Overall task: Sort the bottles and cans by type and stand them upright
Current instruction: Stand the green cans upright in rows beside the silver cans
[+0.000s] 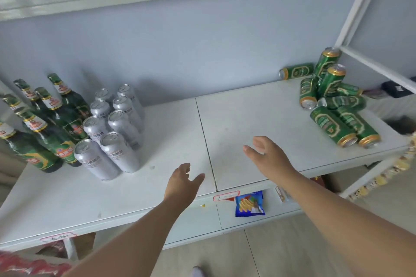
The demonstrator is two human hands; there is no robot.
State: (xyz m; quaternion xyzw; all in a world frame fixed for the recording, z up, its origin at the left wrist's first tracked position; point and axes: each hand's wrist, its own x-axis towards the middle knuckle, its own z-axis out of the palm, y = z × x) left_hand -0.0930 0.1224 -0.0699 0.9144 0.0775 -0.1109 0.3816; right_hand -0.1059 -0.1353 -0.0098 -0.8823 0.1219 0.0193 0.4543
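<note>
Several green glass bottles (45,123) stand upright at the far left of the white shelf (247,119). Beside them several silver cans (112,128) stand upright in two rows. At the right end lies a heap of green cans (337,105): most lie on their sides, and two lean up at the back. My left hand (183,181) hovers over the shelf's front edge, fingers relaxed and holding nothing. My right hand (266,155) reaches out over the middle of the shelf toward the right, open and holding nothing.
A blue snack bag (249,203) lies on the lower shelf under the front edge. The white shelf frame (358,13) rises at the right, close behind the green cans. Red packaging (33,265) shows at the bottom left. A seam (206,141) crosses the shelf.
</note>
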